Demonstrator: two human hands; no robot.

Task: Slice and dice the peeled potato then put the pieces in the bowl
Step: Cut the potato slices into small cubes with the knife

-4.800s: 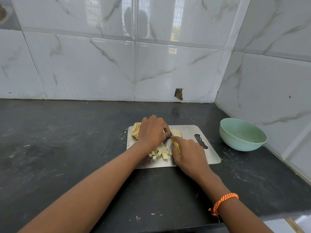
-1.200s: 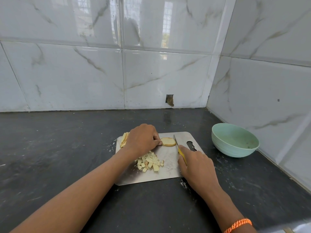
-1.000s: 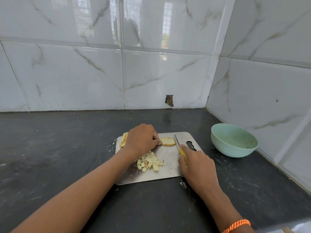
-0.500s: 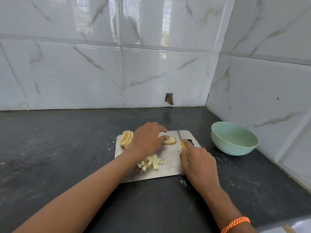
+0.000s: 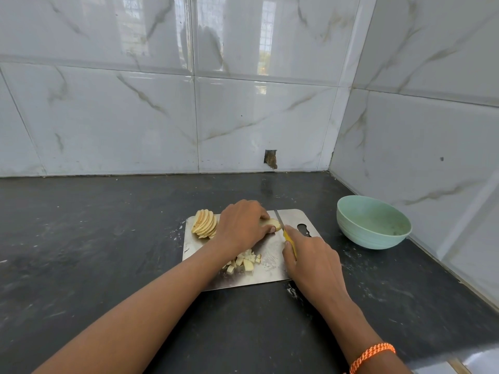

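Where the left hand (image 5: 243,228) covers it, potato slice (image 5: 271,224) mostly hidden

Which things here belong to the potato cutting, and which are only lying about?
Job: slice under left hand; knife in right hand; slices; dice; board; bowl.
Lying about: wristband; counter.

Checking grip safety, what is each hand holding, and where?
Right hand grips the knife by its yellow handle; left hand pins the pale potato slice from above.
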